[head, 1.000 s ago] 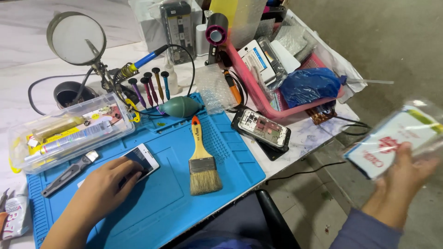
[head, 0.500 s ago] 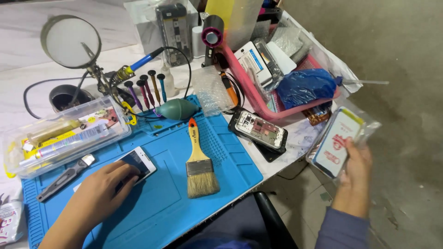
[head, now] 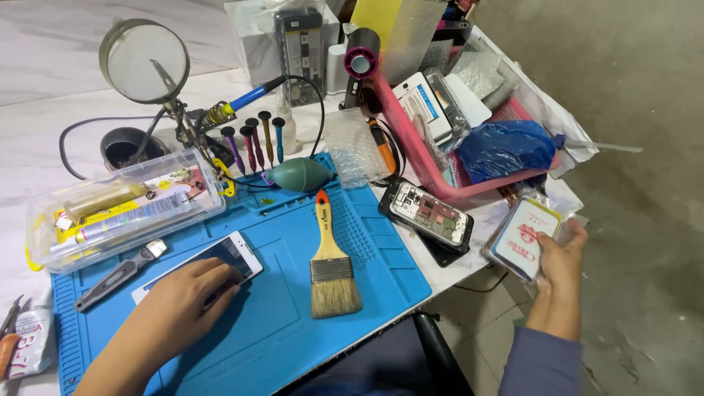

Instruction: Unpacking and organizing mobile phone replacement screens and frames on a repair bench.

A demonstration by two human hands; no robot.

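Note:
My left hand [head: 180, 302] rests flat on a white smartphone [head: 224, 257] lying on the blue work mat [head: 293, 315]. My right hand [head: 561, 260] holds a clear plastic packet with a white and red card [head: 522, 237] inside, just past the table's right edge. A paintbrush [head: 330, 264] with a yellow handle lies on the mat between the hands. An opened phone [head: 429, 214] with exposed insides sits at the mat's right edge.
A clear plastic box [head: 121, 209] of tubes stands at the left, a magnifier on a stand [head: 145, 62] behind it. Several screwdrivers [head: 253, 143], a green air blower [head: 301, 174], a pink basket [head: 440, 158] of parts and a black handled tool [head: 117, 275] surround the mat.
My right hand has brought the packet inward from the far right toward the table edge. My left hand stays on the smartphone.

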